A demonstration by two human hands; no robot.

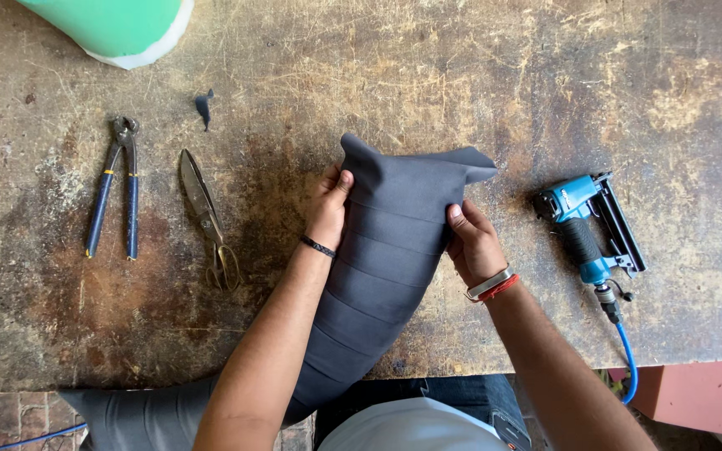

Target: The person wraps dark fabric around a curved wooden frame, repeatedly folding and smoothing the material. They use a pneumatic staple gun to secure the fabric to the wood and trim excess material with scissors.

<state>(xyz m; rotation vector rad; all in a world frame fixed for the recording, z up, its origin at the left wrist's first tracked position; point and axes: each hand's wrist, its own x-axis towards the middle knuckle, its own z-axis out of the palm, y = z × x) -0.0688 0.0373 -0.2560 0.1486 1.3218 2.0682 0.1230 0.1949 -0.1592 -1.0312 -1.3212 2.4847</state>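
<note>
A dark grey padded cover [390, 242] with stitched ribs stands on end at the middle of the worn wooden workbench [478, 75], leaning toward me. My left hand [330, 206] grips its left edge near the top, thumb on the fabric. Opposite it, my right hand [471, 242] grips the right edge, thumb pressed on the front. The cover's top corners flare outward and its lower end drops past the bench's near edge.
Blue-handled pincers [114, 190] and metal shears [208, 219] lie to the left. A blue pneumatic stapler [592, 230] with a blue hose [628, 359] lies at right. Green and white foam [119, 29] sits at the far left. A fabric scrap [204, 106] lies nearby.
</note>
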